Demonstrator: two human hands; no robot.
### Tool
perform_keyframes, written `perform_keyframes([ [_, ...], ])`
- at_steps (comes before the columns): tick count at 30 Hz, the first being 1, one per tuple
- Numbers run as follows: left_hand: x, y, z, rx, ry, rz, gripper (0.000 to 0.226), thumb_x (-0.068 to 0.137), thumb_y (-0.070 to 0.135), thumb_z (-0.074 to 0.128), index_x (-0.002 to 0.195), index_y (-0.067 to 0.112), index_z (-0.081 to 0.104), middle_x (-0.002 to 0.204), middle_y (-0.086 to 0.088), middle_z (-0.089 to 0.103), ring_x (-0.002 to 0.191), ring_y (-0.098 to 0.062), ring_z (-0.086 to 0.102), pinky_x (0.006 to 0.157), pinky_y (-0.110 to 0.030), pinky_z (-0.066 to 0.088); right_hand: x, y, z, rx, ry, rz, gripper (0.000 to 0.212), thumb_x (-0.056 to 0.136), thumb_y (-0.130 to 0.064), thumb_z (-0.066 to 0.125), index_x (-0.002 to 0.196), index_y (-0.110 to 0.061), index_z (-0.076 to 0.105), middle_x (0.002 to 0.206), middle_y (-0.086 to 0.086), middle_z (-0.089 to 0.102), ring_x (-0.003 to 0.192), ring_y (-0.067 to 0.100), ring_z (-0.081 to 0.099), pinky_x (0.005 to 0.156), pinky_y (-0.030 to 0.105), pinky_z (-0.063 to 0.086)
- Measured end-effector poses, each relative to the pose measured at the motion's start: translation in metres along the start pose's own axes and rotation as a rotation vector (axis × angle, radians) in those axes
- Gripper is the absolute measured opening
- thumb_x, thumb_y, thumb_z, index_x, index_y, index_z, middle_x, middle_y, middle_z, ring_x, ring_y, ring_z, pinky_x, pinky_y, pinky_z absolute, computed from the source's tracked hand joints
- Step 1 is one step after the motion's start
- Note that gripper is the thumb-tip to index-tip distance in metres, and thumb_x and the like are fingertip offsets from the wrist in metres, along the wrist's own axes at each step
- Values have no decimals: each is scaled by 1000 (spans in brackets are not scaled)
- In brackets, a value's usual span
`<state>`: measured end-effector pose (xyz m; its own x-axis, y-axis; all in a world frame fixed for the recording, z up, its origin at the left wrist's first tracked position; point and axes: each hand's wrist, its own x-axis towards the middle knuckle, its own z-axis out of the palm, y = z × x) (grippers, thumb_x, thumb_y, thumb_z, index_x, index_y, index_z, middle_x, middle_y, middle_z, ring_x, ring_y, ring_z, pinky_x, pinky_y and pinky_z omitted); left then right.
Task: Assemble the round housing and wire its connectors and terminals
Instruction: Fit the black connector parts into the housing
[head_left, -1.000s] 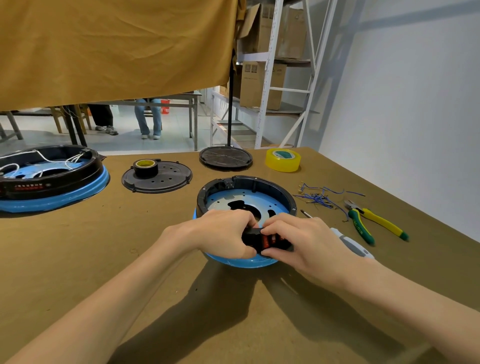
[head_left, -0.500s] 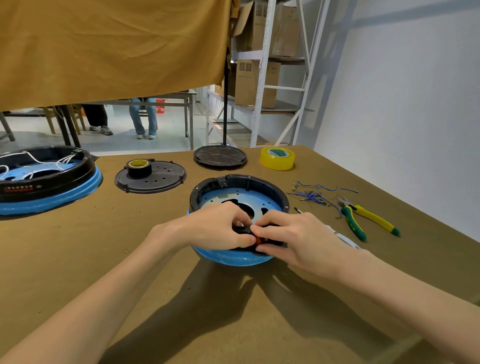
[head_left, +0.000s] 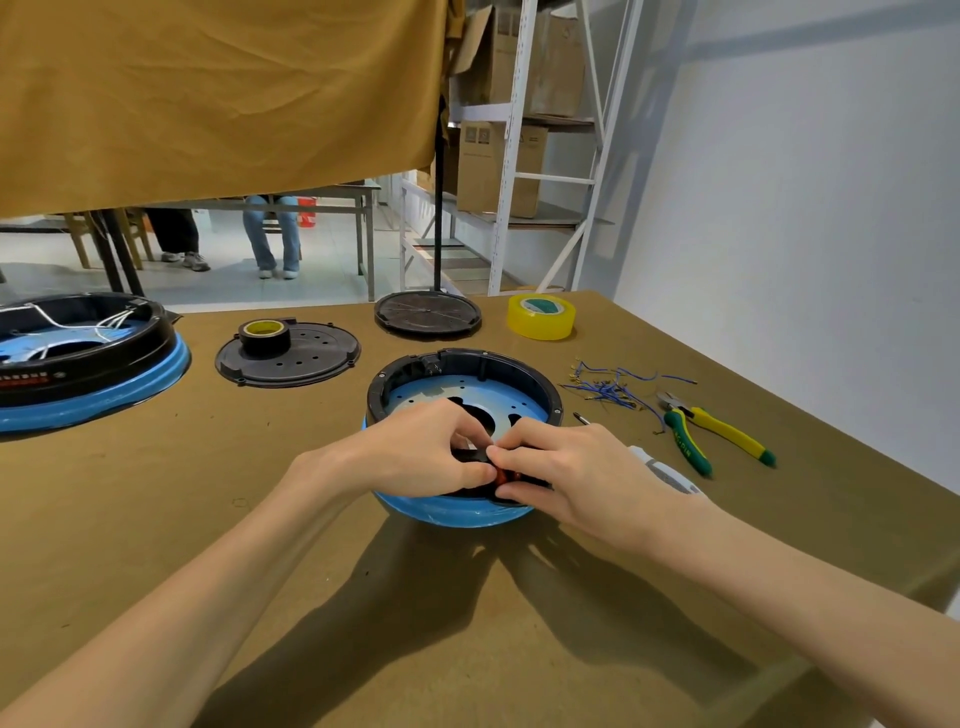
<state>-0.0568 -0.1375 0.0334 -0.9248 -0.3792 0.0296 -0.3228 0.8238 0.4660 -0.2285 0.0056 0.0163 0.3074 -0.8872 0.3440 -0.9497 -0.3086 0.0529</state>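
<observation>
Brown fibreboard surface, matte, carries the work. Your round housing, a black plastic ring over a glossy blue bowl-shaped base, sits at centre, directly ahead of you. Your left hand and right hand meet at its near rim, fingers curled and pinching a small black-and-red connector part; both are equally close, and the part lies between the fingertips against the rim. Seating appears to need a push into the near wall. Loose blue wires and yellow-green pliers lie to your right, well apart from the housing.
</observation>
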Motion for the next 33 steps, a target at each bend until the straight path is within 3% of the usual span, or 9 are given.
perform_keyframes([
  [2, -1, 0, 1, -8, 6, -5, 31, 99, 41, 65, 125, 25, 72, 114, 9, 74, 109, -7, 67, 98, -38, 56, -1, -2, 1, -1, 27, -2, 30, 94, -28, 73, 123, -19, 72, 115, -3, 68, 89, 13, 69, 76, 21, 54],
  [9, -5, -3, 4, -41, 29, -10, 34, 99, 40, 66, 130, 27, 67, 124, 11, 70, 122, -6, 62, 105, -39, 53, -2, -6, 0, 23, 57, 22, 31, 95, -27, 72, 125, -18, 72, 117, -1, 68, 96, 14, 70, 79, 28, 60],
  [15, -7, -3, 5, -73, 47, -12, 31, 99, 39, 67, 128, 29, 66, 120, 11, 72, 115, -5, 65, 103, -38, 54, -2, -7, -1, 59, 80, 48, 31, 94, -25, 74, 124, -18, 73, 117, 0, 69, 97, 16, 70, 80, 34, 61],
  [21, -8, 0, 4, -27, 55, -8, 38, 99, 42, 66, 133, 26, 67, 122, 12, 70, 112, -2, 64, 101, -31, 54, 1, -7, -1, 65, 80, 51, 31, 93, -27, 75, 123, -18, 73, 118, -1, 70, 99, 15, 70, 83, 31, 60],
  [25, -8, 1, 2, -5, 25, 13, 31, 100, 40, 64, 126, 25, 72, 106, 14, 73, 95, -1, 66, 88, -24, 55, 2, -6, 0, 51, 69, 56, 32, 93, -28, 75, 123, -18, 72, 117, -1, 70, 98, 14, 70, 82, 30, 59],
  [29, -7, 1, 1, 17, 24, -6, 34, 100, 42, 63, 129, 24, 70, 113, 10, 72, 102, -4, 66, 96, -33, 55, 2, -6, 1, 30, 60, 62, 34, 93, -29, 76, 123, -17, 70, 119, -1, 70, 98, 15, 70, 83, 26, 55],
  [33, -6, 1, 2, 44, 2, -13, 36, 101, 44, 61, 130, 24, 68, 114, 8, 71, 102, -8, 66, 95, -37, 56, 4, -6, 1, 17, 29, 72, 35, 95, -31, 72, 126, -17, 67, 122, -1, 68, 100, 14, 68, 84, 22, 50],
])
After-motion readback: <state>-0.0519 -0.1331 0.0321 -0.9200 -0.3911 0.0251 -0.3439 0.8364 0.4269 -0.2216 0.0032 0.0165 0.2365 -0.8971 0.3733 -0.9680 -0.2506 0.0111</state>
